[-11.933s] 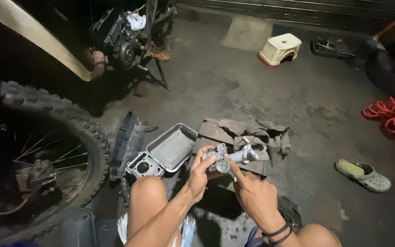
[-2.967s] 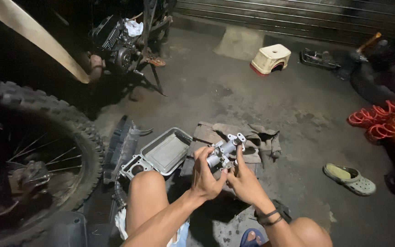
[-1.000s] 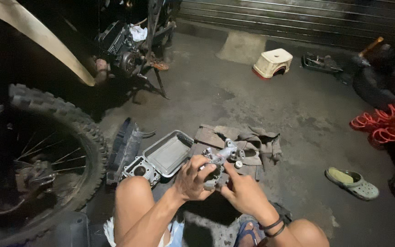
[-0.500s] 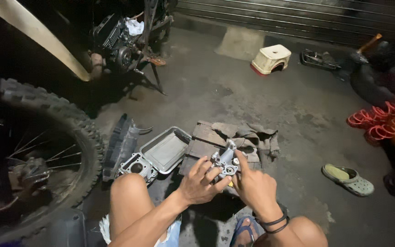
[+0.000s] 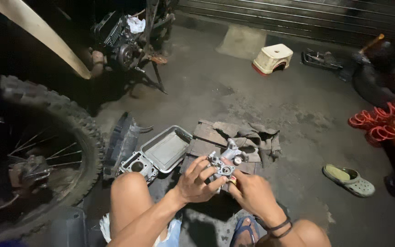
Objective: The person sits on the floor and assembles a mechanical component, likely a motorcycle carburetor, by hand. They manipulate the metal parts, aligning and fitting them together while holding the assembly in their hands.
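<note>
Since half a second ago both hands sit a little lower and closer to the knees, and the metal part (image 5: 221,165) is tipped so its round opening faces up. It is a small grey casting, held just above the near edge of the wooden board (image 5: 206,142). The left hand (image 5: 197,183) cups it from the left, fingers (image 5: 203,163) curled over its top and left side, thumb pressed under its front. The right hand (image 5: 252,194) grips it from the right, fingertips closed on its lower right corner; the blur hides exactly how. Both hands are clamped on it. On the board's far side lies a crumpled rag (image 5: 254,135). Left of the board rests a shallow metal tray (image 5: 166,149), touching a grey engine casting (image 5: 136,165). Further left stands a knobby tyre (image 5: 69,123). Well right of the board lies a green clog (image 5: 349,179).
</note>
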